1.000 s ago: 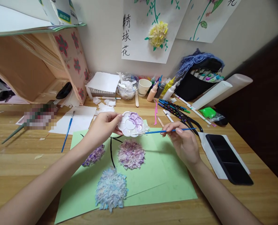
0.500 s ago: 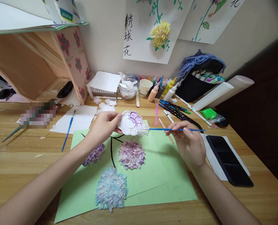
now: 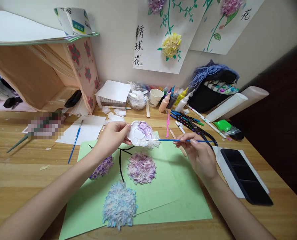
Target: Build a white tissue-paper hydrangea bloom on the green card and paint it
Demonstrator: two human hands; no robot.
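My left hand (image 3: 117, 133) grips a white flower-shaped paint palette (image 3: 139, 133) by its left edge; purple paint coats the wells on its right side. Between the fingers of my right hand (image 3: 199, 151) lies a thin blue paintbrush (image 3: 169, 140), held level, its bristles over the palette's lower right wells. Below is a green paper sheet (image 3: 173, 186) with black drawn stems. On it sit a pink-purple paper flower (image 3: 141, 167), a light-blue one (image 3: 119, 205) and a purple one (image 3: 102, 167) partly behind my left forearm. A whitish flower (image 3: 153, 143) is partly hidden by the palette and brush.
Another blue brush (image 3: 75, 141) rests on white paper at the left. Behind stand a paper cup (image 3: 156, 97), a bowl of paper scraps (image 3: 138, 98) and paint bottles (image 3: 164, 102). Pens (image 3: 184, 120) and scissors (image 3: 205, 131) lie right of centre; a black tray (image 3: 245, 176) lies farther right.
The brush tip has moved slightly left and down, further over the palette's wells, as my right hand shifted left. The whole view has tilted up a little.
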